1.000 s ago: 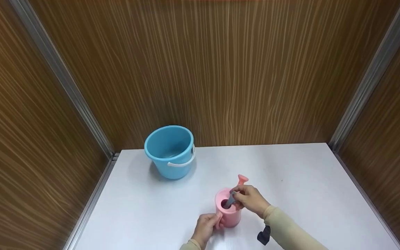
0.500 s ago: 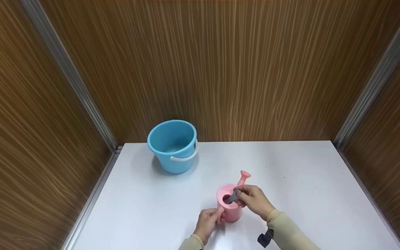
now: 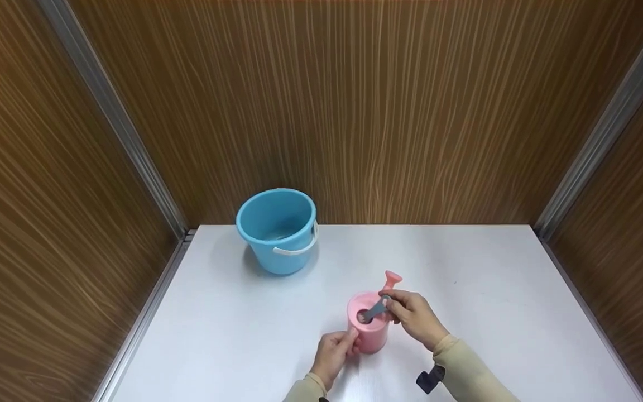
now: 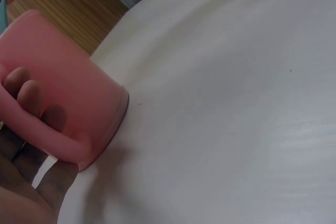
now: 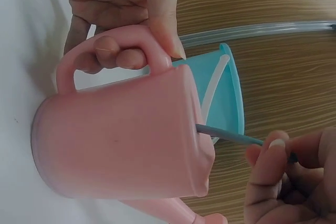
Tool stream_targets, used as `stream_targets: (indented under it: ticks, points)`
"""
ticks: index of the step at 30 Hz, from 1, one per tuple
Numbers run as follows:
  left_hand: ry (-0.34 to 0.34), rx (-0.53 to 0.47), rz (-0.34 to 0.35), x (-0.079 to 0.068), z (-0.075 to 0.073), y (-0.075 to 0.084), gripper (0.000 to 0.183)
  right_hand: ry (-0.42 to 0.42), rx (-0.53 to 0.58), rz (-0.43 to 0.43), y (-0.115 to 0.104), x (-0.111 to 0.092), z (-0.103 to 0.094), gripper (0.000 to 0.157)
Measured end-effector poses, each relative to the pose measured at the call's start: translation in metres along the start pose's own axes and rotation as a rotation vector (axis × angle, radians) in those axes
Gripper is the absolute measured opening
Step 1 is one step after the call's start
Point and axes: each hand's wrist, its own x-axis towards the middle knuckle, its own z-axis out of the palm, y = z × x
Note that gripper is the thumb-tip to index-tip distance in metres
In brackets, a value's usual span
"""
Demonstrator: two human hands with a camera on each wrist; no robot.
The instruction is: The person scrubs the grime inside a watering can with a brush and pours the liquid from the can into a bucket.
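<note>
A pink watering can (image 3: 370,338) stands upright on the white table, its spout pointing away to the right. My left hand (image 3: 332,354) grips the can's handle; in the right wrist view its fingers (image 5: 106,51) curl through the handle loop. Between thumb and fingers, my right hand (image 3: 419,321) pinches a grey-blue utensil (image 3: 376,309) with a flat, slim handle. It slants into the can's round top opening, and its lower end is partly hidden inside. In the left wrist view the can (image 4: 68,72) fills the left side.
A light-blue bucket (image 3: 282,259) with a white handle (image 3: 296,250) stands at the table's back left. Wood-grain panels (image 3: 321,111) rise behind and at both sides, with metal rails (image 3: 112,117) in the corners. The white table (image 3: 232,346) extends around the can.
My right hand has drawn the utensil a little up and to the right, so it leans more and shows more of its length. The left hand keeps hold of the can. The head view has shifted slightly.
</note>
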Motion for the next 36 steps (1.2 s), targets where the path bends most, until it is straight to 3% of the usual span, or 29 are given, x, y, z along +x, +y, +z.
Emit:
stream_targets:
  ticks: [6, 14, 36]
  points:
    - [0.012, 0.017, 0.013, -0.001, 0.001, -0.001, 0.053, 0.030, -0.090, -0.043, -0.008, -0.005, 0.000, 0.027]
    - [0.021, 0.010, 0.047, 0.000, 0.003, -0.001, 0.048, 0.095, -0.247, -0.083, -0.016, -0.005, -0.002, 0.012]
    - [0.009, 0.035, 0.008, -0.001, 0.004, 0.000, 0.059, 0.100, -0.268, -0.141, -0.032, 0.002, -0.005, 0.008]
